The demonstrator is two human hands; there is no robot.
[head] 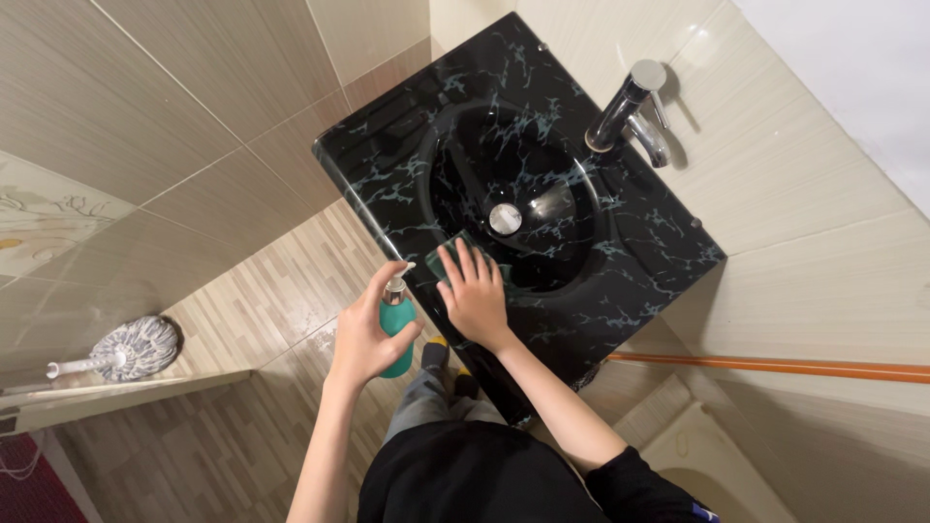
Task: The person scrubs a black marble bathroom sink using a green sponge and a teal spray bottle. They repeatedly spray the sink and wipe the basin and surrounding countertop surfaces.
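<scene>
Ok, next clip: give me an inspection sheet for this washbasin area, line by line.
Surface: black marbled washbasin with a round bowl; silver drain plug at its centre.
Job's things: teal pump bottle held off the basin's front edge; green cloth lying flat on the basin rim.
Clutter: nothing seen on the basin.
Hands: left hand grips the pump bottle, a finger on the pump head; right hand pressed flat, fingers spread, on the cloth.
Cables: nothing seen.
Surroundings: chrome tap on the beige tiled wall side; mop head on the floor; orange pipe along the wall.
</scene>
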